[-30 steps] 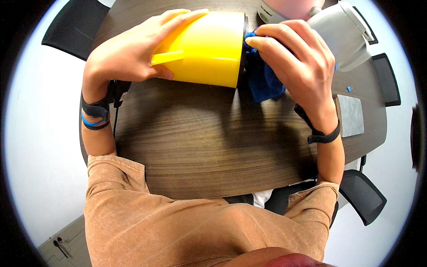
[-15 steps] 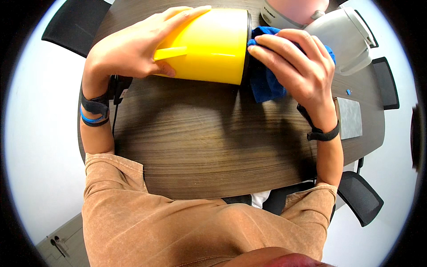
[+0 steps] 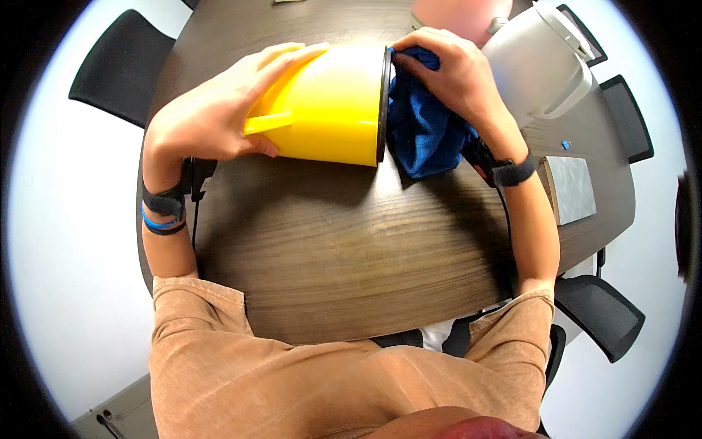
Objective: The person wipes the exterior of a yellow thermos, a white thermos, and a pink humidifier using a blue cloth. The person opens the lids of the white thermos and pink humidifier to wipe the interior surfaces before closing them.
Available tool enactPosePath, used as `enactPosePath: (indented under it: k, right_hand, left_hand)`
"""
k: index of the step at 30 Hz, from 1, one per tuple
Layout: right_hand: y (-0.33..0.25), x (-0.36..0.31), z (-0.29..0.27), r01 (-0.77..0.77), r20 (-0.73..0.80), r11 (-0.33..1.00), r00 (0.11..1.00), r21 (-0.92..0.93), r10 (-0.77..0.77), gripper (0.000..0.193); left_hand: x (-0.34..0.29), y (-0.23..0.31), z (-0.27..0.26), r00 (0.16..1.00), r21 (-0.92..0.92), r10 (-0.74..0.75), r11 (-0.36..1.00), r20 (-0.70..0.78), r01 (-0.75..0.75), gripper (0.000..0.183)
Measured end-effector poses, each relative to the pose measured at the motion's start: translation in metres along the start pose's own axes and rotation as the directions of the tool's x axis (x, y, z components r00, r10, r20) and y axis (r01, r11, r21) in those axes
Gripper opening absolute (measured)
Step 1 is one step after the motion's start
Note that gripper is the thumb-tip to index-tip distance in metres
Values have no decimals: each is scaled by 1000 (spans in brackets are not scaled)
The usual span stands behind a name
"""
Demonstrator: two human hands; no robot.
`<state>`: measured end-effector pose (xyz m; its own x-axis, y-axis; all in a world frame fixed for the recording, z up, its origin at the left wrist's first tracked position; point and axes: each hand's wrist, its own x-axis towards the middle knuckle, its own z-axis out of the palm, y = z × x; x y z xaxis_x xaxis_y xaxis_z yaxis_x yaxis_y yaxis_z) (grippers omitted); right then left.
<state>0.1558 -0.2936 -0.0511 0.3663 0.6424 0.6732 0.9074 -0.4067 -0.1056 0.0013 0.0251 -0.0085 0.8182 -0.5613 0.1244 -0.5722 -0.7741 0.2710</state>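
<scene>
A yellow container (image 3: 333, 102) with a dark rim lies on its side above the dark wooden table (image 3: 329, 241), its base end pointing right. My left hand (image 3: 219, 110) is spread over its left end and steadies it. My right hand (image 3: 450, 69) presses a bunched blue cloth (image 3: 420, 132) against the container's dark-rimmed right end. The lower part of the cloth hangs down toward the table.
A white kettle-like appliance (image 3: 541, 66) lies tilted at the back right, with a pink object (image 3: 461, 14) behind it. A grey pad (image 3: 570, 186) rests near the table's right edge. Black office chairs (image 3: 121, 66) stand around the table.
My right hand has shifted up and to the left with the cloth, rubbing over the container's right end. The left hand and container stayed about in place.
</scene>
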Motion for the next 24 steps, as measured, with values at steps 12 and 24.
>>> enactPosePath:
  k: [12,24]
  right_hand:
    - [10,-37,27,-347,538,924,816,160,214,31]
    - [-36,-64,9,-260,567,963,804,69,177,36]
  left_hand:
    - [2,8,-2,997,-2,75,997,-25,-75,118]
    - [16,25,-20,964,-12,-146,988,222,153,129]
